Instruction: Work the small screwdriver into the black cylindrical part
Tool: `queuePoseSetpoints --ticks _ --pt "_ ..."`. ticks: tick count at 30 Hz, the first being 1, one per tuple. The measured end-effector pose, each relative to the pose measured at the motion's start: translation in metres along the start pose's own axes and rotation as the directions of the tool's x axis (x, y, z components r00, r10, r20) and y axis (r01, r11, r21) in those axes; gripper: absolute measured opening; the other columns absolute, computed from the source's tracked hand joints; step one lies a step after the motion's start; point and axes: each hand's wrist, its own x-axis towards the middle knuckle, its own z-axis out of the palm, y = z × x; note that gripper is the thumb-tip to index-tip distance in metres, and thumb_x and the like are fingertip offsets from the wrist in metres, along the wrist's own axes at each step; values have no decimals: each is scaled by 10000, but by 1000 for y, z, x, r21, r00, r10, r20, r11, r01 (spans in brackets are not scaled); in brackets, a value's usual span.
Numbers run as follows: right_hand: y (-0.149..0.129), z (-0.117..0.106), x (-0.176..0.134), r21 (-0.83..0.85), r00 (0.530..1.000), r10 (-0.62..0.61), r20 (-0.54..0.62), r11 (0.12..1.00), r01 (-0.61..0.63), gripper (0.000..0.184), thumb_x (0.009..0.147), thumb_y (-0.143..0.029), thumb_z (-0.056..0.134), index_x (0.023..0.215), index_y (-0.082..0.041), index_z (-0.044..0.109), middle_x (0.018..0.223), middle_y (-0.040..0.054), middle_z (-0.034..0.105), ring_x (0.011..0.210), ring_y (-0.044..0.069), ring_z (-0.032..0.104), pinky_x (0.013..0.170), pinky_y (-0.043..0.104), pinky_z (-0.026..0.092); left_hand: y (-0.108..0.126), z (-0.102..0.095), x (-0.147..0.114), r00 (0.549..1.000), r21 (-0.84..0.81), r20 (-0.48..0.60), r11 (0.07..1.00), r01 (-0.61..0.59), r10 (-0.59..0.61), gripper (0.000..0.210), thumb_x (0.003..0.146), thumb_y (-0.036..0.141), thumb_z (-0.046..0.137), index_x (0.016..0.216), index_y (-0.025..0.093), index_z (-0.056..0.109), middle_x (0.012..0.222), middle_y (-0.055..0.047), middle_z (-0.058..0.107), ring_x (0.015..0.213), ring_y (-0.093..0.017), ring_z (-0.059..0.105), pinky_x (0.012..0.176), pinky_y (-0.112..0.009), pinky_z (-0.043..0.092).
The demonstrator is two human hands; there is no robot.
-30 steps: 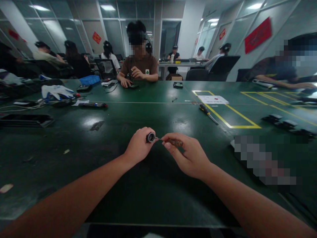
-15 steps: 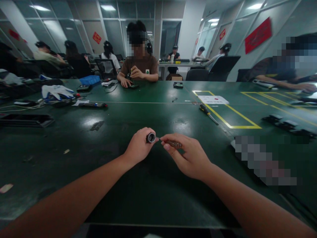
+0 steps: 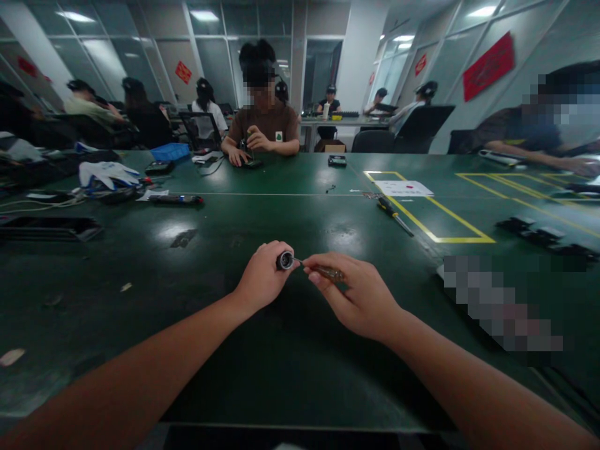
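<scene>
My left hand (image 3: 262,275) is closed around a small dark cylinder (image 3: 284,260) whose round, silver-rimmed open end faces me; the rest of it is hidden in the fingers. In my right hand (image 3: 359,290) is a small screwdriver (image 3: 330,272) with a translucent brownish handle, pinched between thumb and fingers. Its thin shaft points left and meets the side of the cylinder near my left fingertips. Whether the tip sits in a screw is too small to tell. Both hands are held above the green table (image 3: 300,369).
A yellow-black screwdriver (image 3: 394,215) lies beside yellow tape and a paper sheet (image 3: 405,189). Black parts (image 3: 546,237) and a blurred-out object (image 3: 497,306) are at right. Gloves (image 3: 109,175), a black tray (image 3: 49,228) and a blue bin (image 3: 169,152) stand left. A person (image 3: 262,128) works opposite.
</scene>
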Motion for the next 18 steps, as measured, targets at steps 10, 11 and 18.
queuePoseSetpoints --ticks 10,11,18 --pt "2 0 -2 0 1000 5 -29 1000 -5 188 978 -202 574 1127 -176 685 997 54 764 889 177 723 800 291 541 1 0 0 1000 27 -4 1000 7 -7 93 876 185 673 821 192 598 826 9 613 803 -171 554 753 -311 381" --pt "2 0 -1 -4 1000 6 -17 1000 -6 192 978 -201 572 1131 -172 684 1003 58 765 898 180 724 807 295 543 0 0 0 1000 15 4 1000 3 -3 87 877 180 666 824 192 598 827 9 613 800 -171 554 749 -309 382" --pt "0 0 -1 -10 1000 13 1 1000 -13 196 977 -206 571 1136 -174 681 1026 62 770 922 187 726 826 306 546 0 0 1 1000 38 3 999 5 -5 77 882 181 661 830 192 604 840 2 624 821 -178 555 767 -318 388"
